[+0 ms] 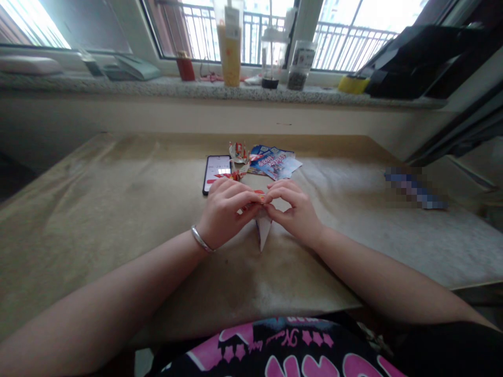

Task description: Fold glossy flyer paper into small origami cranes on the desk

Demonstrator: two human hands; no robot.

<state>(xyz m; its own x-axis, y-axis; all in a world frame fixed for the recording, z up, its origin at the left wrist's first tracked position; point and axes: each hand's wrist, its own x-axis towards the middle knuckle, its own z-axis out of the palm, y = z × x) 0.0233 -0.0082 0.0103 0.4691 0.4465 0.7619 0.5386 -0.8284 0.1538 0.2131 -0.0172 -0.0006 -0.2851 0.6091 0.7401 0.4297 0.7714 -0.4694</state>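
Between my two hands is a piece of folded paper, white with some red and yellow print, its pointed end hanging down toward me. My left hand, with a silver bangle at the wrist, pinches the paper's upper edge between thumb and fingers. From the other side my right hand pinches the same edge, thumb and index fingertip meeting there. The fingertips of both hands nearly touch, and they hide part of the folds. Just beyond my left hand lies a red and yellow folded paper piece.
A phone showing a timer lies behind my left hand. Farther back are another folded paper piece and several blue printed sheets. A blurred-out item lies at right. Bottles and a yellow-filled container stand on the windowsill.
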